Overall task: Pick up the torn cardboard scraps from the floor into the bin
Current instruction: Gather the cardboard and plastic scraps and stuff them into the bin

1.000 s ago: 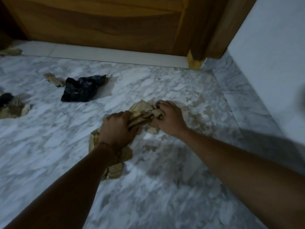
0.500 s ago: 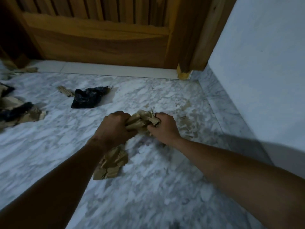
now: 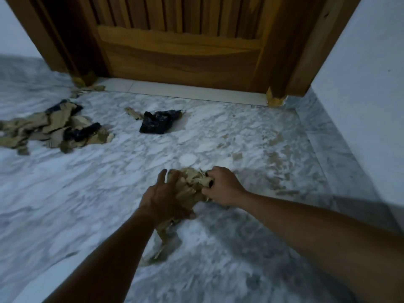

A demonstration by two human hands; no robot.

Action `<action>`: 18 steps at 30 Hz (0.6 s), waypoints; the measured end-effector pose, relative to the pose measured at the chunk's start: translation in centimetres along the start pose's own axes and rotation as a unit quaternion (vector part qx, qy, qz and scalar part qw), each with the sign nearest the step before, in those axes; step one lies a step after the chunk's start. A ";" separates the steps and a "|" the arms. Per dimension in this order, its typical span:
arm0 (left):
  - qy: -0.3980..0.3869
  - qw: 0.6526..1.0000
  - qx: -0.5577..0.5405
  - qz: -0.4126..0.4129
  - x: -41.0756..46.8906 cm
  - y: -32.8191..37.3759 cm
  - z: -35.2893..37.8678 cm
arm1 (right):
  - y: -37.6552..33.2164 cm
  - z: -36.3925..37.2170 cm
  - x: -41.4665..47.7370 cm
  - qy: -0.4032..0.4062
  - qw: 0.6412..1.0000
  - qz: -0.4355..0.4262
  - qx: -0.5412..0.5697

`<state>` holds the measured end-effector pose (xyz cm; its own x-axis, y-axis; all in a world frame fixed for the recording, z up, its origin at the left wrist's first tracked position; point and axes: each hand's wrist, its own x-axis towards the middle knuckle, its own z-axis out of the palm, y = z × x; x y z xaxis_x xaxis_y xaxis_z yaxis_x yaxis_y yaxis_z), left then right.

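Note:
A crumpled bundle of brown cardboard scraps (image 3: 190, 186) is held between both hands above the marble floor. My left hand (image 3: 162, 200) presses on its left side with fingers spread and curled round it. My right hand (image 3: 220, 185) is closed on its right end. A strip of cardboard (image 3: 162, 239) hangs down from the bundle below my left hand. More torn scraps (image 3: 50, 130) lie in a heap at the far left, and a small piece (image 3: 133, 112) lies near the door. No bin is in view.
A black crumpled plastic bag (image 3: 158, 123) lies on the floor before the wooden door (image 3: 179, 44). A white wall (image 3: 360, 88) runs along the right. The grey-white marble floor (image 3: 87, 193) spreads around the hands.
The bundle has come up off the floor with both hands. The view has tilted up, so more door and the left heap show. My left hand's fingers have spread.

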<state>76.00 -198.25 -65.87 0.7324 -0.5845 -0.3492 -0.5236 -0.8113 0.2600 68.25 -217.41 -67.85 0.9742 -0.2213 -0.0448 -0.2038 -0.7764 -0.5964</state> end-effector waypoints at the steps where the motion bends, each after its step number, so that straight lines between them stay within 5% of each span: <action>1: 0.012 1.000 -0.008 0.004 0.3 0.2 0.5 | 0.2 0.2 -0.3 0.001 1.000 0.010 -0.008; 6: 0.088 0.995 -0.025 0.040 2.5 1.0 -0.2 | 1.7 -1.3 -0.4 0.000 0.986 0.082 0.147; 11: 0.086 0.992 -0.089 0.001 3.7 0.7 -0.1 | 3.4 -5.2 -1.3 -0.021 0.928 0.210 0.307; 14: 0.104 0.984 -0.140 -0.028 4.5 2.1 -0.4 | 5.7 -6.8 -1.9 0.061 0.922 0.240 0.299; 18: 0.146 0.962 -0.222 -0.061 6.2 6.2 -1.1 | 8.5 -9.0 -1.8 0.248 0.909 0.296 0.156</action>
<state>77.79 -206.88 -65.42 0.9016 -0.4050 -0.1516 -0.2352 -0.7534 0.6141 63.89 -228.91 -65.60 0.5238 -0.8446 -0.1111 -0.5645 -0.2464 -0.7878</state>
